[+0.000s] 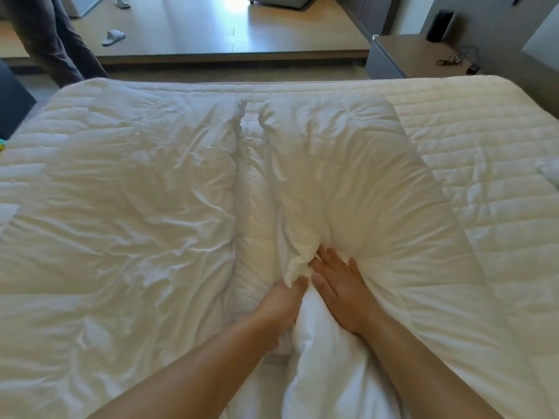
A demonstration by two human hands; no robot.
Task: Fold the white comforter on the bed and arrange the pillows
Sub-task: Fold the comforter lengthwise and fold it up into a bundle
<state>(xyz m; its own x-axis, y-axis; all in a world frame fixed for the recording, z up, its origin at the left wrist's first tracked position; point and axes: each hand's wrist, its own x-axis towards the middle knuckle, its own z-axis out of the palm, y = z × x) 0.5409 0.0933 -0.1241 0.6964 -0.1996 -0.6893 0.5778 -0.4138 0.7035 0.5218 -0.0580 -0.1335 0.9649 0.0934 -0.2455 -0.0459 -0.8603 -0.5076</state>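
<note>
Left hand (282, 300) fingers pinch a fold of rumpled white quilted comforter (127, 207); right hand (338, 285) fingers lie spread, pressing it on the bed (484, 122).

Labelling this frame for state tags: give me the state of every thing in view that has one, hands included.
White comforter: bunched, partly folded over itself, not flat.
Quilted white mattress: uncovered on the right side.
Left hand: gripping a fold of the comforter.
Right hand: fingers straight, pressing flat on the comforter.
White slipper: lying on the wooden floor, apart from the bed.
</note>
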